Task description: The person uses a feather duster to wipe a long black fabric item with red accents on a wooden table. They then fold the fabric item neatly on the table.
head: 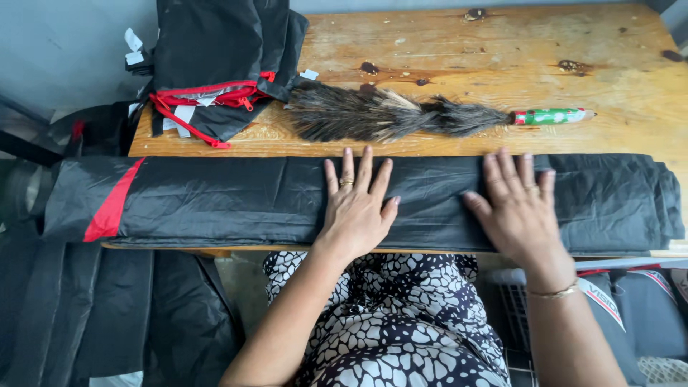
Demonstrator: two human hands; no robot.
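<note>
We press our left hand flat, fingers spread, on the folded black fabric along the desk's near edge | right hand flat beside it, fingers slightly apart, gripping nothing | feather duster behind.

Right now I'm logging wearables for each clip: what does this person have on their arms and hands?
Both forearms are bare, with no sleeves in view. The left hand wears a gold-coloured ring on one finger. The right hand has a thin ring too, and a slim gold-coloured bangle circles its wrist.
</note>
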